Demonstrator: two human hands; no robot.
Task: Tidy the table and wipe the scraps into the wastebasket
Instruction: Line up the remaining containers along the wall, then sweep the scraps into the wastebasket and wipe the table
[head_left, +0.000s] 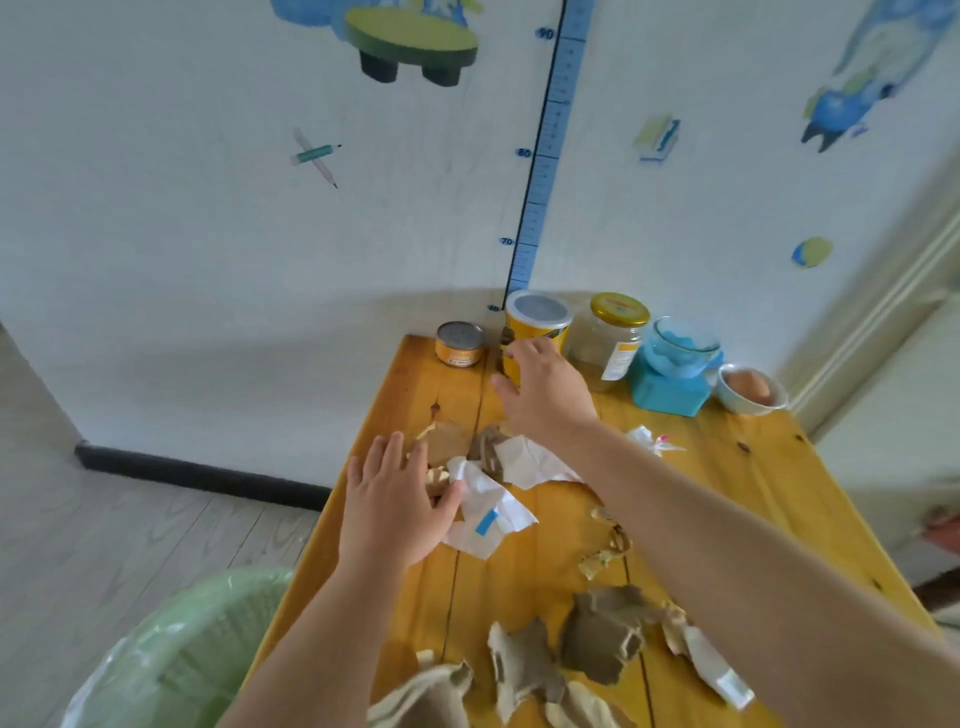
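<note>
**Table** (727, 467): wooden, yellow-toned, set against the wall. Its near end was cut off by the frame.

**Scraps, 2 groups:**
- White paper scraps (493, 499), mixed with brown bits, lay mid-table near the left edge.
- Torn cardboard scraps (602, 639) lay at the near end, partly cut off at the bottom.

**Left hand** (395, 509): fingers straight and spread, palm down over the far group, thumb touching white paper. Whatever lay under the palm was hidden.

**Right hand** (545, 395): fingers apart and loosely bent, gripping nothing, in front of the yellow canister (537, 327). Contact with it could not be told.

**Wastebasket** (171, 660): green, lined with clear plastic, just beside the table's left edge. It was blurred and cut off below.

**Back row:**
- 1 tin can (460, 344)
- 1 glass jar (608, 343)
- 1 glass bowl (680, 345) on a blue box (667, 397)
- 1 white bowl (750, 389) holding something egg-like
</note>
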